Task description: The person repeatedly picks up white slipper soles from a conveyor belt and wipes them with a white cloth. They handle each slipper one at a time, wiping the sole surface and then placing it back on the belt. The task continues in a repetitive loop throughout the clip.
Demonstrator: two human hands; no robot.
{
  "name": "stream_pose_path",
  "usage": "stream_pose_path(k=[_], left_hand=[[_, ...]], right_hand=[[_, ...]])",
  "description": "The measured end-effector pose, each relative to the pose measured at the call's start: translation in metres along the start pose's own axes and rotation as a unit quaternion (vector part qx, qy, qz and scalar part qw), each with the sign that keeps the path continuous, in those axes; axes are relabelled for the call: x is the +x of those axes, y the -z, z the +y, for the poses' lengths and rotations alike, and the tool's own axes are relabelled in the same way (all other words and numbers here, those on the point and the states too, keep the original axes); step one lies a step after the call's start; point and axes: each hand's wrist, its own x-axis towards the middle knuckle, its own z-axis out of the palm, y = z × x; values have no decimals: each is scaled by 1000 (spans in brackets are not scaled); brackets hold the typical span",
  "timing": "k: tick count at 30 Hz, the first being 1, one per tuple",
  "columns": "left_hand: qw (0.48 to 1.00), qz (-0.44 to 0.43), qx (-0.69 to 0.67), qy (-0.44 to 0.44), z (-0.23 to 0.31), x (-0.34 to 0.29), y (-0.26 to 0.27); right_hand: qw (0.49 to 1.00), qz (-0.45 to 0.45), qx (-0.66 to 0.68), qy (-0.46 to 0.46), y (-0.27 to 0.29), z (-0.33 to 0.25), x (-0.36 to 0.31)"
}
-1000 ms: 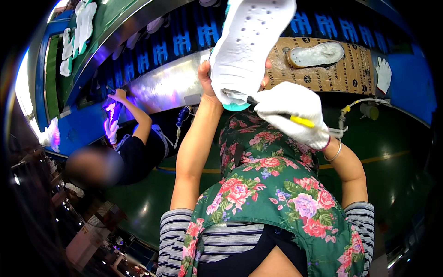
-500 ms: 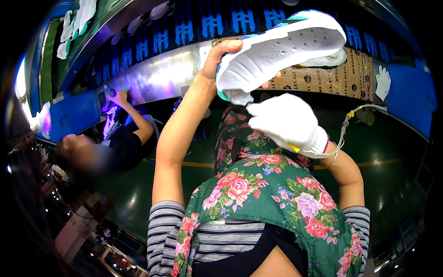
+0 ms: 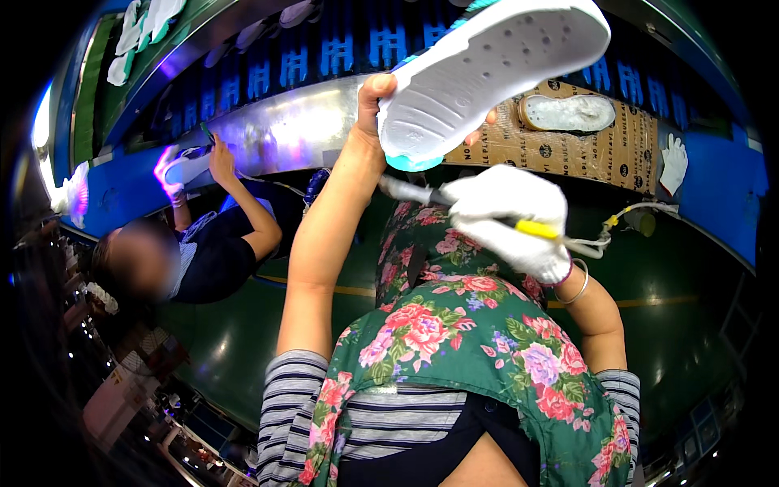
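The left forearm point(image 3: 324, 235) rises almost straight from 7 o'clock toward 12, its bare left hand point(image 3: 370, 122) lifted at the top. That hand is wrapped around the heel half of a white shoe sole point(image 3: 491, 81) with a teal rim: the thumb presses one edge, and fingertips show at the opposite edge. The sole lies toward 1 o'clock, held aloft and tilted, its heel pointing to 7 and its dimpled forefoot to 1, inner face showing.

The right forearm point(image 3: 596, 316), with a bangle point(image 3: 582, 284) at the wrist, bends in from 4 o'clock. Its white-gloved right hand point(image 3: 511, 215), between 2 and 3 o'clock, is closed around a brush-like tool point(image 3: 406, 191) in a pen-style grip. The tool's yellow end shows at the hand, and its blurred pale tip points to 10 o'clock, just below the heel and apart from it, near the left wrist. A pale hose point(image 3: 583, 246) runs from behind this hand toward 3 o'clock.

At 2 o'clock, a second, tan-edged sole point(image 3: 568, 112) rests on printed cardboard point(image 3: 519, 154); beyond it, a loose white glove point(image 3: 673, 165) lies on the blue counter point(image 3: 714, 195). A co-worker point(image 3: 215, 260) at 9 o'clock handles a pale shoe part point(image 3: 188, 169).
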Motion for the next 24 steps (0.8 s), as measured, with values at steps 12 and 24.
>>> stream_pose_path(k=[12,24], left_hand=[[996,3,-36,-84,-3,-1,11],[972,180,-15,-152,-19,-29,-9]], right_hand=[[995,-6,-97,-7,-10,1,14],[997,37,-55,-37,10,11,28]])
